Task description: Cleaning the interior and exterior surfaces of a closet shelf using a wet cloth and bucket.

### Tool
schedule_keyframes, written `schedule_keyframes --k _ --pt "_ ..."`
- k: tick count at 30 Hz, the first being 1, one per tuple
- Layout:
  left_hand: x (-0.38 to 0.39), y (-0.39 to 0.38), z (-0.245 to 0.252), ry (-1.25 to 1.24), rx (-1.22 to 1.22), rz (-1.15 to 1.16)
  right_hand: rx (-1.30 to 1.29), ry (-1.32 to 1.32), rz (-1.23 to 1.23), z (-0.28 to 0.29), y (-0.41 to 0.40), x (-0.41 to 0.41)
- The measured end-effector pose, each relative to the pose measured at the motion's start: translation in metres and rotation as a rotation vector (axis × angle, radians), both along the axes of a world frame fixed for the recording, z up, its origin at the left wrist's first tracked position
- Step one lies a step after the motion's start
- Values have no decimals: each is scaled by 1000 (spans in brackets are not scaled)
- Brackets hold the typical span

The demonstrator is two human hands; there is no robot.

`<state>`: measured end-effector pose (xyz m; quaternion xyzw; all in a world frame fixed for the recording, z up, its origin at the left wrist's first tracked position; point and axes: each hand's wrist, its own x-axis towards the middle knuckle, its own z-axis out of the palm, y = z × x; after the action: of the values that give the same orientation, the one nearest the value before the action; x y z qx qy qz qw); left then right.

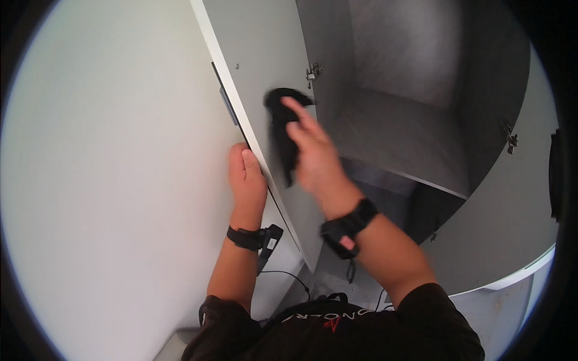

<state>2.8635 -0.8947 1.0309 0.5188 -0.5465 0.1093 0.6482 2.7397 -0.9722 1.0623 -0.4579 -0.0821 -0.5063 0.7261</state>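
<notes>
My left hand [247, 169] holds the edge of an open white cabinet door [266, 40], its thumb lying along the rim just below a grey handle piece [229, 106]. A black cloth [279, 128] is pressed to the grey inner face of that door under my right hand [318, 158]. Motion blurs both the cloth and the right hand. The index finger is stretched out over the cloth; the palm side is hidden. Metal hinges [312, 74] join the door to the cabinet beside the cloth.
Right of my hand is the dark cabinet interior with a grey shelf [402, 140]. A second open door [496, 225] stands on the right, with its own hinge [510, 137]. Thin black cables [293, 276] hang near my body. Each wrist wears a black strapped device [345, 230].
</notes>
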Motion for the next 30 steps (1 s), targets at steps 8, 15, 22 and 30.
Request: schedule_keyframes --k 8,15,22,30 --pt "20 -16 -23 278 -85 -328 -704 -140 -485 53 -30 71" --pt "16 -13 -30 225 62 -262 -429 -15 -591 68 -162 125" --pt "31 -11 -50 14 -156 -23 -383 200 -587 -51 -134 152" --pt "36 -8 -42 -57 -67 292 -611 419 -535 -194 -17 107"
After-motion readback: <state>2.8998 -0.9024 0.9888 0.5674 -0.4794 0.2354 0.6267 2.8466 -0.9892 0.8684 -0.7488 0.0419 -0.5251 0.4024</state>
